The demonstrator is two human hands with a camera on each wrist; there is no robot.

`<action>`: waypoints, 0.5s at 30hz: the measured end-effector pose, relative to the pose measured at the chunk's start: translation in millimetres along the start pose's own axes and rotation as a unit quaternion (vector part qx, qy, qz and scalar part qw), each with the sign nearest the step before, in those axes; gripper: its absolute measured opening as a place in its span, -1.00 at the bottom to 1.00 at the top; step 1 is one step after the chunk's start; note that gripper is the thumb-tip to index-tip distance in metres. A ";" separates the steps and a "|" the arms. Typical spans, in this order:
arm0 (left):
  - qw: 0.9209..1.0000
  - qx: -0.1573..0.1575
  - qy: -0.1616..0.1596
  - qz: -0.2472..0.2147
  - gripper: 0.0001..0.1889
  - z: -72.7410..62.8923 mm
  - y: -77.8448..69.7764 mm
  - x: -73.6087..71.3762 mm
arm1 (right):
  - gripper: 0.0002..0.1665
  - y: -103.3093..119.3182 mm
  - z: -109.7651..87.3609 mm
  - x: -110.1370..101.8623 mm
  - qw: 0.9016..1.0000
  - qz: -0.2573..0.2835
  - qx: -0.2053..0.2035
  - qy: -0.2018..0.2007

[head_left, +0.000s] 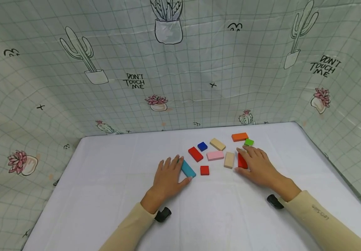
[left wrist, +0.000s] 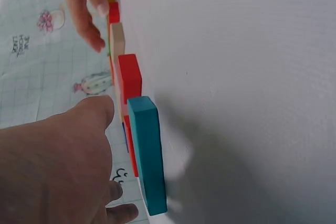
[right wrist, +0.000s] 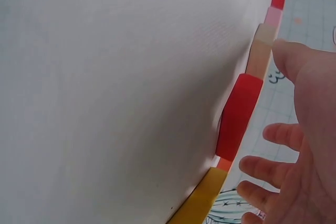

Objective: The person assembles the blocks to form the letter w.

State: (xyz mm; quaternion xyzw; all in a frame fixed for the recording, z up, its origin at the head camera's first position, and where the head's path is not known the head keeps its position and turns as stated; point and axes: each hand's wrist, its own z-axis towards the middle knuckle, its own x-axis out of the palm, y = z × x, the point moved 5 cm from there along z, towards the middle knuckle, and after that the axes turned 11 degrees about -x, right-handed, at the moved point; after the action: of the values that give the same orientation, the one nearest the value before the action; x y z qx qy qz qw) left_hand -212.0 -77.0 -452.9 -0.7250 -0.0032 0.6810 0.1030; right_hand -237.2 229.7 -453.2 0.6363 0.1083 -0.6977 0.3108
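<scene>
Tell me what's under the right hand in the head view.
Part of a red block shows under the right hand; its rest is covered. A yellow block, hidden from the head camera, shows in the right wrist view.

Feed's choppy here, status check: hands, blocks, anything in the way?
Left hand beside teal block, gripping nothing. Right hand over a red block, partly hiding it from above, gripping nothing. Possible obstacles between hands: small red block, pink block.

On white cloth-covered surface (head_left: 105,177): teal rectangular block (head_left: 188,168), right of left grip (head_left: 167,177); red square block (head_left: 204,170), between grips; beige rectangular block (head_left: 229,160), left of right grip (head_left: 259,167); red rectangular block (head_left: 242,162), partly under right grip; green square block (head_left: 249,142), beyond it; orange rectangular block (head_left: 239,137), farther beyond.
</scene>
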 end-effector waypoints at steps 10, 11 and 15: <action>1.000 0.001 0.002 0.014 -0.18 1.4 -4.3 1.5 | -0.13 6.5 6.0 2.5 1.000 -0.016 -0.012 0.002; 1.000 0.001 0.002 0.016 -0.19 1.5 -4.8 1.2 | -0.14 6.5 6.4 3.5 1.000 -0.018 -0.012 0.004; 1.000 0.000 -0.003 0.022 -0.20 2.0 -6.8 0.5 | -0.16 7.7 8.6 6.1 1.000 -0.024 -0.015 0.005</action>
State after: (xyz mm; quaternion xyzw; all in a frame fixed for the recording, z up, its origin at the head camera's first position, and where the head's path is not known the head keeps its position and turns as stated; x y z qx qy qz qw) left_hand -213.0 -69.9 -452.4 -0.7228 0.0126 0.6853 0.0875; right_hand -239.8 217.1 -455.8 0.6321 0.1358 -0.7002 0.3029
